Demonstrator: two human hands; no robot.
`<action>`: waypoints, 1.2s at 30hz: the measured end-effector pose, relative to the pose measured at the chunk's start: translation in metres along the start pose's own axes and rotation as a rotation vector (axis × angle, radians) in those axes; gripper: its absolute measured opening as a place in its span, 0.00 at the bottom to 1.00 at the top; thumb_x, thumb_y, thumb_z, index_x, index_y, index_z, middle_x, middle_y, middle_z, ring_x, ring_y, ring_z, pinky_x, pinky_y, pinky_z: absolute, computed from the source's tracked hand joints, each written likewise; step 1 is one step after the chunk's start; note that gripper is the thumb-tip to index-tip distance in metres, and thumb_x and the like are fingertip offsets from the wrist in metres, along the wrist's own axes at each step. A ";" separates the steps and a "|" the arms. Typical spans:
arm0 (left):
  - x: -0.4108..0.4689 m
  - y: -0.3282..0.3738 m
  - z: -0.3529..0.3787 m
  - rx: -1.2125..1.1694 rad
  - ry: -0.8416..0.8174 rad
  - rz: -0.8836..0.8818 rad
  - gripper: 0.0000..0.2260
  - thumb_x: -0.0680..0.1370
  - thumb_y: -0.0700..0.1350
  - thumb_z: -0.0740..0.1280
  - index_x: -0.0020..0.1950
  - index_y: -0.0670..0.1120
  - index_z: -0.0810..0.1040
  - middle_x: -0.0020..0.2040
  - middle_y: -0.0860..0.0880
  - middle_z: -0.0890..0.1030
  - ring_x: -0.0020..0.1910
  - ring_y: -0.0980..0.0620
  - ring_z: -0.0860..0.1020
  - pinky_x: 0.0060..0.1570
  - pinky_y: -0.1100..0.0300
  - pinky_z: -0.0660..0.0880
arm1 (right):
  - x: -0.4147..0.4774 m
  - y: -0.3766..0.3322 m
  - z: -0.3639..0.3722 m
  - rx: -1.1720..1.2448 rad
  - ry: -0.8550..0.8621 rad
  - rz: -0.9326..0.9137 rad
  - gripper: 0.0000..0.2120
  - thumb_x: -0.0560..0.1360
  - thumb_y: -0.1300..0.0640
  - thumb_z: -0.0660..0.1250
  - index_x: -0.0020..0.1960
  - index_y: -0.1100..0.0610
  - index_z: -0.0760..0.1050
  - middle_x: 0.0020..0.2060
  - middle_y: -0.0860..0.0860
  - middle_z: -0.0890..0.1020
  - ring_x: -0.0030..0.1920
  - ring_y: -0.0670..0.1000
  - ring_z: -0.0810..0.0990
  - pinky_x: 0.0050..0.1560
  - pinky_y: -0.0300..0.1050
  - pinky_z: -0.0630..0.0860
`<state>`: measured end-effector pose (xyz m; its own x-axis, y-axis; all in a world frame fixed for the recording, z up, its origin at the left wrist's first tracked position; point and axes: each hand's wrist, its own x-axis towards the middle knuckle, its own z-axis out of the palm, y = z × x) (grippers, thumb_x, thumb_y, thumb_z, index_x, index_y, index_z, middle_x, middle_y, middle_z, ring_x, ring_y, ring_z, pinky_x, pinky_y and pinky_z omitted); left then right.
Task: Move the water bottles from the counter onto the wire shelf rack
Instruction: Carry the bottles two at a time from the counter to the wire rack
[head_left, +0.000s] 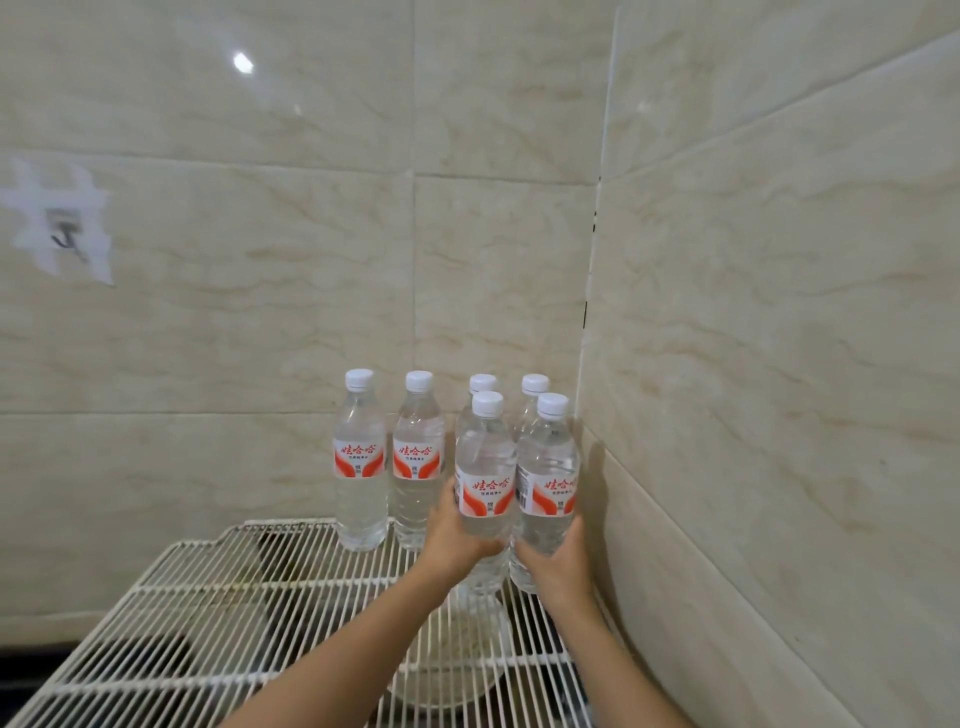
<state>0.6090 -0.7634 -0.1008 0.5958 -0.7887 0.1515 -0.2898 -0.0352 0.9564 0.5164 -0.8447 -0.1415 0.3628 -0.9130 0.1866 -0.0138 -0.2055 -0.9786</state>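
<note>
- Six water bottles stood upright at the wire shelf rack's (218, 613) far right corner, against the tiled wall (779, 364).
- The left hand (457, 535) had its fingers wrapped around the front left bottle (485, 467).
- The right hand (558, 564) gripped the front right bottle (548, 473), just beside it.
- Two rear bottles (534, 385) stood behind them; two more (361, 457) stood apart to the left.
- A pale bowl (452, 670) showed beneath the wires.

Soft even light, lamp glare (242, 63) on tiles, edges bowed, slight blur
</note>
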 end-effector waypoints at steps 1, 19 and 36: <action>-0.003 -0.001 -0.001 0.004 -0.014 -0.015 0.37 0.63 0.33 0.74 0.66 0.54 0.62 0.59 0.50 0.75 0.61 0.50 0.74 0.61 0.51 0.73 | -0.002 0.002 0.005 -0.044 0.061 -0.011 0.32 0.65 0.62 0.75 0.64 0.56 0.64 0.58 0.55 0.78 0.55 0.54 0.78 0.54 0.49 0.76; -0.075 -0.016 -0.107 0.348 0.159 -0.108 0.21 0.74 0.42 0.67 0.67 0.43 0.69 0.66 0.43 0.72 0.63 0.47 0.72 0.60 0.56 0.70 | -0.080 -0.046 0.062 -0.621 0.208 -0.714 0.25 0.70 0.47 0.57 0.64 0.57 0.65 0.65 0.61 0.66 0.65 0.57 0.61 0.60 0.53 0.63; -0.464 -0.074 -0.424 0.228 1.218 -0.481 0.09 0.75 0.38 0.65 0.54 0.37 0.78 0.50 0.40 0.79 0.45 0.48 0.74 0.41 0.58 0.68 | -0.370 -0.121 0.327 -0.609 -0.744 -1.064 0.25 0.66 0.44 0.56 0.54 0.58 0.78 0.51 0.61 0.82 0.50 0.59 0.82 0.44 0.52 0.80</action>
<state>0.6716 -0.1350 -0.1357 0.9250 0.3765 0.0514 0.0904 -0.3494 0.9326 0.6889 -0.3669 -0.1208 0.8458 0.1221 0.5194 0.2483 -0.9517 -0.1807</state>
